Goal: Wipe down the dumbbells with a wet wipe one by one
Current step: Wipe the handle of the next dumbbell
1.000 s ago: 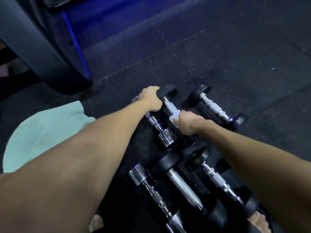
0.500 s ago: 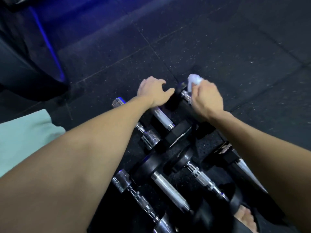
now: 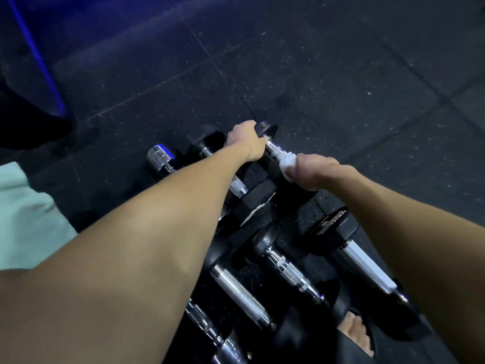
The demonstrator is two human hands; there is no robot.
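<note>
wipe (image 3: 286, 162) in right hand (image 3: 312, 172) wraps dumbbell (image 3: 273, 147) handle

Two bare forearms reach forward and down. The left hand (image 3: 245, 143) curls its fingers over a dumbbell's far end; the right hand (image 3: 313, 173) (knuckles up, just beside it) grips a white wipe (image 3: 286, 164) around the handle.

dumbbells (image 3: 241, 292) side by side on floor (image 3: 341, 74), cloth (image 3: 29, 216) to their left

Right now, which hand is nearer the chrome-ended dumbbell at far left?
Left. The left hand grips a dumbbell head two rows right of the chrome-ended dumbbell; the right hand is farther right.
</note>
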